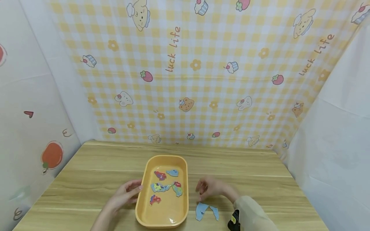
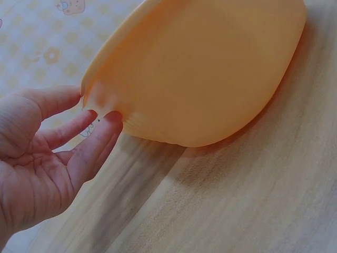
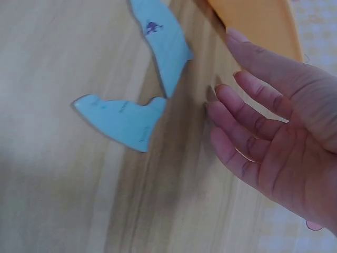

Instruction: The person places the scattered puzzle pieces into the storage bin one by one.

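A yellow tray (image 1: 162,219) stands on the wooden table. My left hand (image 1: 124,196) is at its left side, the thumb at the rim and the fingertips against the outer wall, plain in the left wrist view. Inside the tray lie several flat, irregular puzzle pieces, among them a blue one (image 1: 172,173) and a red and purple one (image 1: 160,175). Right of the tray, my right hand (image 3: 274,126) hovers with loosely bent fingers and nothing between them. Close by on the table lie a larger light-blue piece (image 1: 201,210) and a narrower light-blue piece (image 1: 214,212), their ends nearly meeting.
Behind the wooden table (image 1: 115,157) hangs a yellow checked cloth (image 1: 173,86) with cartoon prints. White cloths (image 1: 332,138) close off both sides. A black device (image 1: 234,221) is strapped to the right wrist, beside a pale sleeve (image 1: 252,211).
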A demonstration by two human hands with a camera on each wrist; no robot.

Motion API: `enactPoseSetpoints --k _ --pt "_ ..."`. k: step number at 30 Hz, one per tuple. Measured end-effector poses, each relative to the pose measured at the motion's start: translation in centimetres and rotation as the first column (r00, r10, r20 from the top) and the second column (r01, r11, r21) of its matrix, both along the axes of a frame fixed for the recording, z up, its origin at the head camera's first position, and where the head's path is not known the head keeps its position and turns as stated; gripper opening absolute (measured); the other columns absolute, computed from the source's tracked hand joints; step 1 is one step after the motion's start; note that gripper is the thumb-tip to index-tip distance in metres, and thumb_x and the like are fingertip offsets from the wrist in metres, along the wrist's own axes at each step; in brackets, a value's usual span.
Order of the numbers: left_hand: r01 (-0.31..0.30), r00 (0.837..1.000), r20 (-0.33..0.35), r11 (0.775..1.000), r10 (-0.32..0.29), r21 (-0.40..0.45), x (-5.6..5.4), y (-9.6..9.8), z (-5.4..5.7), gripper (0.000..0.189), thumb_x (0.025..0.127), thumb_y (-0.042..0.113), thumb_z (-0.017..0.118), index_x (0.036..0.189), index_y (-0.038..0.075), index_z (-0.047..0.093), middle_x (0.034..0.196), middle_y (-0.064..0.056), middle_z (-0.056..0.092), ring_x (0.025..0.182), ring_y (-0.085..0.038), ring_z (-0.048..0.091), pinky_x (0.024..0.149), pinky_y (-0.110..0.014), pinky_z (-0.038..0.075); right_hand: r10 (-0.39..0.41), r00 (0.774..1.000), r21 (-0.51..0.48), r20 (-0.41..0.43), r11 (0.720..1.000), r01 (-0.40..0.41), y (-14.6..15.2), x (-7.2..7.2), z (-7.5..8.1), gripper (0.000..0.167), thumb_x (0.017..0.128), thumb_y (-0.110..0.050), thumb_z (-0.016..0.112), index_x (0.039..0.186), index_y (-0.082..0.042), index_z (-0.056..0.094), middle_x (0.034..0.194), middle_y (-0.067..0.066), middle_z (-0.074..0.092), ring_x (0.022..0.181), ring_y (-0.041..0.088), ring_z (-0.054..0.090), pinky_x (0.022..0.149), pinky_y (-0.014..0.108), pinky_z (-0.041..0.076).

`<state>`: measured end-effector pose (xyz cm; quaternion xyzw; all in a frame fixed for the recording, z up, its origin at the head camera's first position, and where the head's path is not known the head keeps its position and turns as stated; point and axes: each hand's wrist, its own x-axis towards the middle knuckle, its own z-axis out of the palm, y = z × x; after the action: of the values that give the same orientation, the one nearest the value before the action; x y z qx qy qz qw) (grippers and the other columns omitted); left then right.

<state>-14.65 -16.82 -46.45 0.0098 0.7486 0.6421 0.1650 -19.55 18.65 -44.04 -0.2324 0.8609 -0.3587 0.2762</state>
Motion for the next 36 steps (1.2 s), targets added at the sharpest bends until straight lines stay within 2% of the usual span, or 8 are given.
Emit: enactPoseSetpoints --k 6,15,26,36 --pt "-0.015 1.000 0.010 1.000 0.015 0.000 0.0 0.1 0.0 0.063 0.091 0.026 0.055 0.134 -0.012 0.030 0.132 -0.033 0.039 0.100 -0.019 0.058 0.083 -0.036 0.056 0.002 1.000 0.077 -0.024 0.997 0.000 -0.1 0.8 -0.4 0.033 0.068 -0.009 0.079 0.094 -0.003 0.059 0.084 0.004 0.055 0.076 0.013 0.047 0.062 0.017 0.041" --pt "0.008 1.000 0.007 1.000 -0.008 0.008 -0.1 0.0 -0.2 0.062 0.092 0.026 0.054 0.133 -0.013 0.029 0.129 -0.032 0.041 0.100 -0.017 0.058 0.083 -0.035 0.056 0.011 1.000 0.095 0.005 0.995 -0.012 -0.7 1.8 -0.4 0.034 0.063 0.000 0.080 0.089 -0.004 0.059 0.083 0.001 0.052 0.075 0.013 0.045 0.062 0.017 0.040" --pt "0.018 1.000 -0.003 1.000 -0.018 0.013 -0.1 -0.1 0.0 0.063 0.092 0.026 0.054 0.134 -0.013 0.028 0.130 -0.034 0.039 0.100 -0.018 0.058 0.084 -0.035 0.056 0.062 0.996 0.187 -0.059 0.981 -0.050 -0.9 2.0 -1.0 0.032 0.062 -0.003 0.081 0.083 -0.008 0.057 0.076 -0.005 0.049 0.068 0.006 0.041 0.059 0.015 0.040" --pt "0.013 1.000 -0.009 1.000 -0.012 0.015 0.0 0.0 0.1 0.063 0.091 0.026 0.054 0.133 -0.013 0.029 0.129 -0.033 0.040 0.101 -0.018 0.057 0.084 -0.035 0.056 0.059 0.998 0.159 -0.016 0.986 -0.056 -1.1 1.9 -0.7 0.030 0.064 0.002 0.078 0.081 -0.007 0.055 0.070 -0.003 0.051 0.063 0.006 0.044 0.054 0.015 0.040"
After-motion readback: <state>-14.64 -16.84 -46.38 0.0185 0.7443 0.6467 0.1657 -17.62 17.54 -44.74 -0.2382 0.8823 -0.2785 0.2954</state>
